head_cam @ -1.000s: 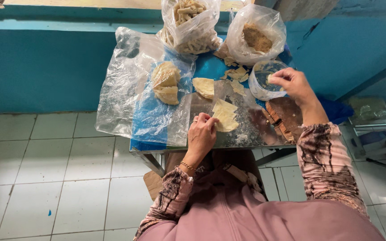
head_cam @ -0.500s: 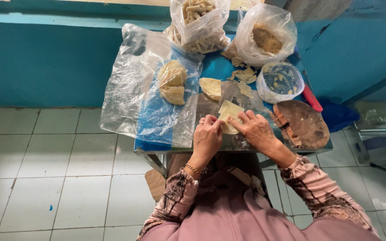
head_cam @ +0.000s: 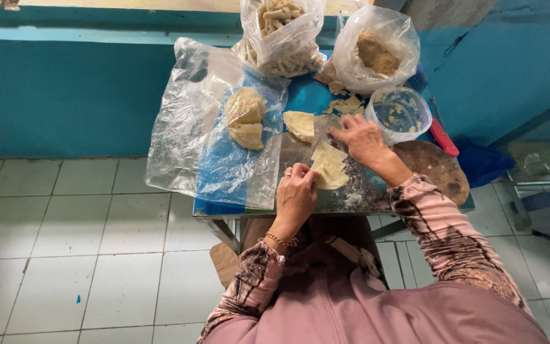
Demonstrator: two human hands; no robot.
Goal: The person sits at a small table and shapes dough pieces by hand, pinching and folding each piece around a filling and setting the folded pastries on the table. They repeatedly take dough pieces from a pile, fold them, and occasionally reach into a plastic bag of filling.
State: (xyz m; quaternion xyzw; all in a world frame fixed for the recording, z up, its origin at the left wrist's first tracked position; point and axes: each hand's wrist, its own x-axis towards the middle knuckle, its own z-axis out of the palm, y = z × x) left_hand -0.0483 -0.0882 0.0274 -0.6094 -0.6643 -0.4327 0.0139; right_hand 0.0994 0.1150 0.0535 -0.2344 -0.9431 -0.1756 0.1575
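Hands had drawn together over the pale dough sheet (head_cam: pixel 329 165) on the floured metal work surface (head_cam: pixel 358 191). A second before, the right hand (head_cam: pixel 364 140) had been up at the clear plastic tub (head_cam: pixel 399 113); half a second before, it had come down beside the left, and now it lay across the sheet's upper edge, fingers spread and pressing flat. The left hand (head_cam: pixel 297 191) had kept its place at the sheet's lower left corner, fingers curled and pinching the edge.

So the trip to the tub looked finished, and the work in hand seemed to have turned to folding or shaping the sheet; whether anything had been put on it could not be told from this view.

Around it little had shifted. Another folded piece (head_cam: pixel 300 124) lay just above the sheet, two more (head_cam: pixel 245 118) rested on the clear plastic over the blue mat, and two open bags (head_cam: pixel 284 35) stood at the table's far edge. A round wooden board (head_cam: pixel 437 172) sat at the right.
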